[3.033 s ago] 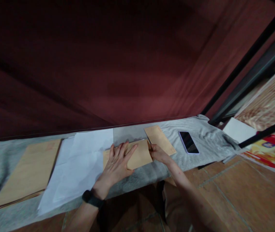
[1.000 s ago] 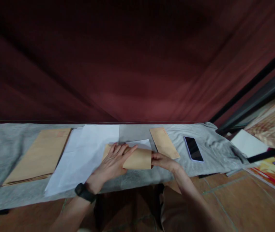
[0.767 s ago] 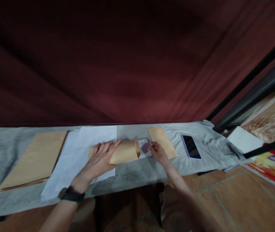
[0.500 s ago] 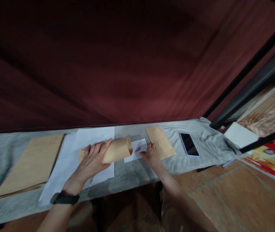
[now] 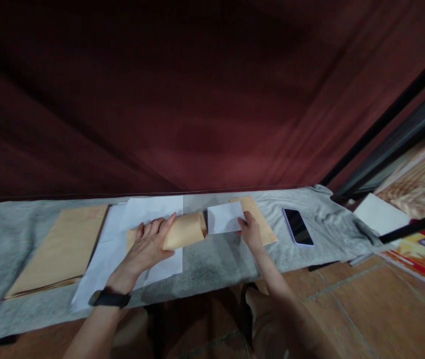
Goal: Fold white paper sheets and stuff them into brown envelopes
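Note:
My left hand (image 5: 148, 244) grips a brown envelope (image 5: 182, 231) at its left part, bowing it so its mouth gapes toward the right. My right hand (image 5: 250, 231) holds a folded white sheet (image 5: 224, 218) by its right edge, just right of the envelope's mouth and lifted off the grey cloth (image 5: 212, 262). The sheet's left edge nearly touches the envelope's mouth. A black watch (image 5: 109, 298) is on my left wrist.
Loose white sheets (image 5: 137, 212) lie under and left of my left hand. A stack of large brown envelopes (image 5: 61, 247) sits far left. Another brown envelope (image 5: 261, 224) lies under my right hand, a phone (image 5: 298, 227) further right. A dark red curtain hangs behind the bench.
The folded white sheet was lying beside the envelope; my right hand has picked it up and brought it to the envelope's mouth. My left hand slid the envelope left and bowed it.

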Demonstrator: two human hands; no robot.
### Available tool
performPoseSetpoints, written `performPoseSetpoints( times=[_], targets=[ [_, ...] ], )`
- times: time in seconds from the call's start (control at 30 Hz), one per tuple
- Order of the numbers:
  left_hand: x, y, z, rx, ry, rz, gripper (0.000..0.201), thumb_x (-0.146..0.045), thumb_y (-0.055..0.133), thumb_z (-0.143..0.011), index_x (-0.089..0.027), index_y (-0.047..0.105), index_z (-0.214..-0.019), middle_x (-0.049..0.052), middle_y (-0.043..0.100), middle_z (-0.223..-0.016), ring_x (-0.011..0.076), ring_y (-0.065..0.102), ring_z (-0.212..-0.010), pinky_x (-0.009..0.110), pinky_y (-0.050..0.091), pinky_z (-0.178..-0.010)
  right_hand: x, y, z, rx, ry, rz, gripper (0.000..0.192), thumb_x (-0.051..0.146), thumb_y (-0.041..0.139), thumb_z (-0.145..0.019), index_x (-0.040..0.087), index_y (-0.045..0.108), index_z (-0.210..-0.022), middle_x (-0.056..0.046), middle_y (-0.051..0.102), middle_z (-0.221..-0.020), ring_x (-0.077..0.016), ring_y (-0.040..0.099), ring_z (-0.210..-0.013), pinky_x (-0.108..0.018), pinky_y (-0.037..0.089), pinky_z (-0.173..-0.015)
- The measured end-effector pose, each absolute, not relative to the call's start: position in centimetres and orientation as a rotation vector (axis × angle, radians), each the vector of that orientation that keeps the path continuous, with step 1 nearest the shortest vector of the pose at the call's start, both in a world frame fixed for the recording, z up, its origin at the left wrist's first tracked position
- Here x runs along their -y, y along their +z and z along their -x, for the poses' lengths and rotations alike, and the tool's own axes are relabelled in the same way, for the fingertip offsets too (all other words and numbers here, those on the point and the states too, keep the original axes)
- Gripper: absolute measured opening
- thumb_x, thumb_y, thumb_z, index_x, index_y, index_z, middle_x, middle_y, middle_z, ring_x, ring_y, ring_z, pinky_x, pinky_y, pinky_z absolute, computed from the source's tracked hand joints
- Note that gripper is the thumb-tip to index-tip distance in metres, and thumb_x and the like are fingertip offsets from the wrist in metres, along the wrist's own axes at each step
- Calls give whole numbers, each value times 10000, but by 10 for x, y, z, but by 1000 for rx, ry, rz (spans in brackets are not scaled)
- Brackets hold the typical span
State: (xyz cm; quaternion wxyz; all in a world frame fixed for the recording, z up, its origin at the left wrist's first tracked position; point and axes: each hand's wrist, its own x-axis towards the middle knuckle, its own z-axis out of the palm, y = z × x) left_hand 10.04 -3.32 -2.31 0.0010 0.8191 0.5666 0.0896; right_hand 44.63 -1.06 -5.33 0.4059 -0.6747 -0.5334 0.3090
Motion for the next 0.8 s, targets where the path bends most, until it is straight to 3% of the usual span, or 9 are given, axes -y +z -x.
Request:
performPoseSetpoints(
  times=[0.13,0.3,0.43,0.63,0.8],
  targets=[
    [32,-24,-101,-1813,298,-2550,1033,-313,671,-748,-287,105,-1611,134,493,-1396,354,464,-1317,610,185,-1172,7,-49,-451,1075,888,1323,387,479,568,-816,220,598,-1102,-52,658,-972,-205,608,-801,-289,544,-591],
    [29,-23,-103,-1844,284,-2523,1031,-324,672,-760,-277,96,-1613,137,473,-1407,353,443,-1328,617,171,-1178,11,-47,-444,1221,802,1212,291,496,630,-799,206,642,-824,-6,626,-763,-173,544,-732,-282,484,-682],
    [28,-26,-102,-1846,301,-2567,1040,-306,683,-753,-267,101,-1613,143,470,-1403,356,436,-1329,630,160,-1180,16,-44,-441,1339,792,1275,308,501,593,-816,211,594,-712,7,567,-678,-161,494,-669,-271,435,-626],
    [26,-29,-102,-1881,372,-2606,1044,-304,691,-748,-249,109,-1614,154,479,-1398,370,440,-1322,657,167,-1170,14,-48,-450,1283,913,1361,285,489,614,-748,213,582,-684,8,551,-651,-156,486,-619,-257,434,-527],
    [26,-28,-106,-1780,406,-2654,1061,-288,705,-736,-270,109,-1613,146,473,-1412,367,440,-1332,654,160,-1179,15,-53,-449,1257,1027,1354,276,479,607,-748,205,632,-770,1,586,-709,-163,525,-628,-255,471,-476]
  ],
)
